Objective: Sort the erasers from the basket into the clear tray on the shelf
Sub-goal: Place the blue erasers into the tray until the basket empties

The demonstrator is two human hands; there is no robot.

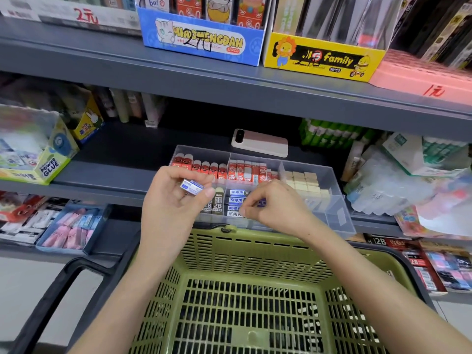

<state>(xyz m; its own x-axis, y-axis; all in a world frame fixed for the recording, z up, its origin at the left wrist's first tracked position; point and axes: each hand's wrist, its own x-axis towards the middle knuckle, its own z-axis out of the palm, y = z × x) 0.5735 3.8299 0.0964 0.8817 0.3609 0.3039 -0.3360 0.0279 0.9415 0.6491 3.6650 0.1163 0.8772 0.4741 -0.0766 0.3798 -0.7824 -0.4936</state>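
A clear divided tray [329,180] sits on the middle shelf, holding rows of red, white, cream, 2B and blue-labelled erasers. My left hand [173,200] pinches a blue-and-white eraser [192,187] just in front of the tray's left side. My right hand [270,203] pinches another blue eraser [261,202] over the front middle compartment, where blue-labelled erasers [236,200] lie stacked. The green basket [255,251] stands below both hands; no erasers show inside it.
A phone [259,143] lies on the shelf behind the tray. A glue box [38,159] stands at left, packets and glue sticks [332,135] at right. Blue [201,39] and yellow [321,57] display boxes sit on the upper shelf. The basket's black handle [69,284] hangs left.
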